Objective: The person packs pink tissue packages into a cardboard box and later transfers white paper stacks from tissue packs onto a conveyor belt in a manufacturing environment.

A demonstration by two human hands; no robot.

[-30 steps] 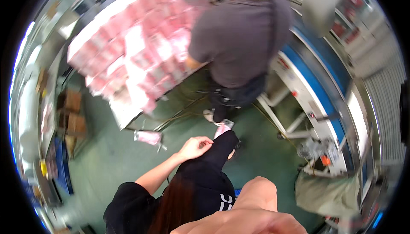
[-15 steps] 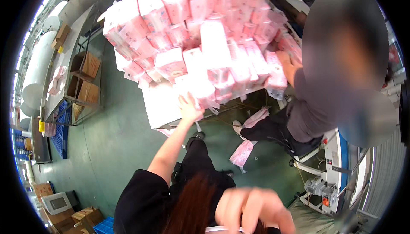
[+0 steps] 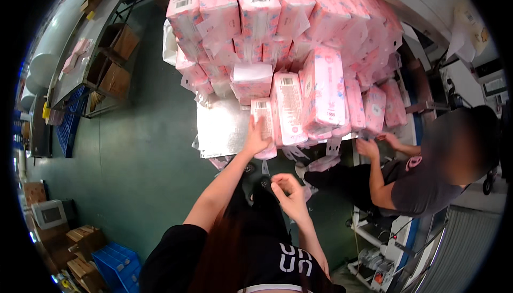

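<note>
My left hand lies against the front of a pink plastic-wrapped tissue pack at the near edge of the pile, its index finger and thumb stretched out. A larger pink pack stands just right of it, and a pink-and-white pack lies behind. Lower down, in front of my body, my right hand hovers with loosely curled fingers, thumb and index slightly apart. Nothing shows in it.
Stacked pink packs rise behind a bare metal tabletop. A co-worker stands at the right, both hands near the packs. A metal shelf with cartons is at left; a blue crate sits lower left.
My left hand has moved from the pile's near left edge to a small pack's front. My right hand has swung up and forward from the lower edge. The co-worker has moved back from the pile.
</note>
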